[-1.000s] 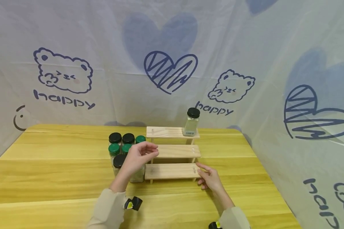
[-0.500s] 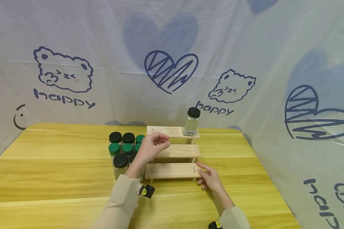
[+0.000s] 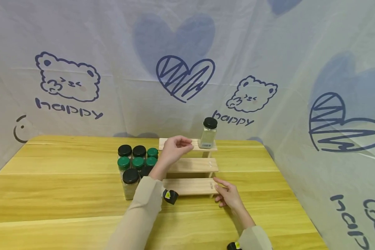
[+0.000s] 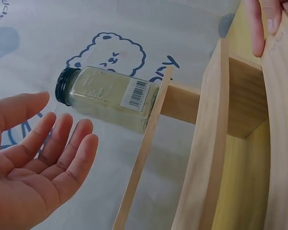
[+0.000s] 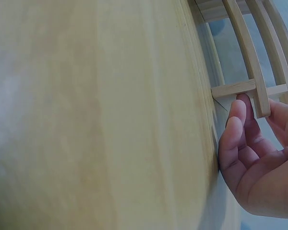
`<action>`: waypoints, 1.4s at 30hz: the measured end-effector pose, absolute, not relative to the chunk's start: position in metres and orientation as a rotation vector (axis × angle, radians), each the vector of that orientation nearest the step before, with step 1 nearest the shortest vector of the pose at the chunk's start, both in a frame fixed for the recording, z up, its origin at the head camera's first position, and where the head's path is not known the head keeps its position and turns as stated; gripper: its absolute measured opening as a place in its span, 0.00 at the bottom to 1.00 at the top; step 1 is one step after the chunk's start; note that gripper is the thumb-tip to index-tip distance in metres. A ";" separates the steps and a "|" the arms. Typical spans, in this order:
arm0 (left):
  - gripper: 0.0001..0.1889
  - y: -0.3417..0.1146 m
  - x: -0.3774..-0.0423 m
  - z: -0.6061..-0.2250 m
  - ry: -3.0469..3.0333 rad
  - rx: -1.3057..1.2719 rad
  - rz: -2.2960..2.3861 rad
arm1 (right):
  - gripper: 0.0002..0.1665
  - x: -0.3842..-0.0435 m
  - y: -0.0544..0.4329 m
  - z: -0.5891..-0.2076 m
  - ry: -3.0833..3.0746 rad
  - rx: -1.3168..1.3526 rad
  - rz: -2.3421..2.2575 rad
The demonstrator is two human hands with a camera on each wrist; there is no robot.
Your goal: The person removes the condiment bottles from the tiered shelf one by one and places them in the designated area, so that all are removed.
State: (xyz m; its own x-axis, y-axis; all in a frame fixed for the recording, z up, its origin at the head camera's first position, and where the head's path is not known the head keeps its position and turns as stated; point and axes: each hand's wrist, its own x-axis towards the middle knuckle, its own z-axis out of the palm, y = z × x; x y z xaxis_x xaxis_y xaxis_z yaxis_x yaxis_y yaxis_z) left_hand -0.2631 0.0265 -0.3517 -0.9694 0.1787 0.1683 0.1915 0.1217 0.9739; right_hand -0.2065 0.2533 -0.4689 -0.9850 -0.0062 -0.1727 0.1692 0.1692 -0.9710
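Note:
A glass jar point(image 3: 208, 136) with a black lid stands upright at the right end of the top step of a three-step wooden rack point(image 3: 190, 186). Just left of it is my left hand point(image 3: 174, 150), fingers loosely bent and holding nothing. The left wrist view shows a gap between those fingers point(image 4: 79, 151) and the jar point(image 4: 110, 96), whose label carries a barcode. My right hand point(image 3: 229, 195) holds the right end of the lowest step. In the right wrist view, this hand point(image 5: 259, 163) has fingers curled under the board's end point(image 5: 261, 103).
Left of the rack stands a tight group of jars, some with green lids point(image 3: 123, 163) and some with black lids point(image 3: 131, 176). My left forearm partly covers the group. A printed cloth point(image 3: 118, 69) hangs behind the wooden table point(image 3: 65, 194).
My left hand has moved right and away from me, from above the jar group to beside the jar on the top step. The right hand has stayed on the rack.

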 end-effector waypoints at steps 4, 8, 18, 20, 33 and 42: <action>0.13 0.035 -0.273 -0.350 -2.337 -0.335 -2.053 | 0.21 -0.207 0.253 -0.469 2.288 0.155 -1.935; 0.18 0.044 -0.283 -0.348 -2.318 -0.316 -2.060 | 0.22 -0.207 0.253 -0.469 2.293 0.147 -1.934; 0.28 0.064 -0.304 -0.350 -2.232 -0.315 -2.162 | 0.22 -0.207 0.252 -0.466 2.282 0.150 -1.941; 0.29 0.067 -0.307 -0.350 -2.220 -0.321 -2.174 | 0.22 -0.208 0.253 -0.467 2.278 0.149 -1.948; 0.39 0.078 -0.313 -0.349 -2.245 -0.329 -2.151 | 0.22 -0.206 0.254 -0.467 2.272 0.147 -1.926; 0.38 0.085 -0.317 -0.349 -2.318 -0.372 -2.091 | 0.24 -0.202 0.258 -0.470 2.250 -0.088 -2.027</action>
